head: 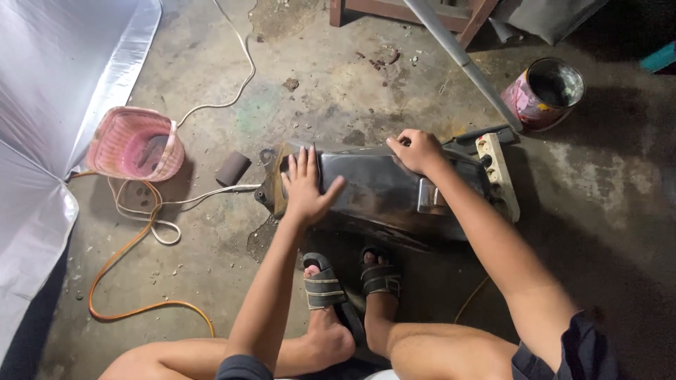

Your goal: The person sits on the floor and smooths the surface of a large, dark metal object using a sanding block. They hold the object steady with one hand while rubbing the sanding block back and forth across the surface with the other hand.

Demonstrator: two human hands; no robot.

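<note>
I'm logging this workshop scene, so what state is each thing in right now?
Left hand: flat, fingers spread, on the dark metal panel.
Right hand: curled over the panel's far edge.
Dark metal panel: lying on the floor, held by both hands.
Paint can: open, tilted.
Pink basket: upright on the floor.
Power strip: lying beside the panel.
Orange cable: loose, looped on the floor.

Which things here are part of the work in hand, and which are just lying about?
In hand:
- dark metal panel, on the floor
- left hand, flat on it
- right hand, gripping its far edge

Lying about:
- pink basket
- paint can
- power strip
- orange hose
- white cord
- small dark block
</note>
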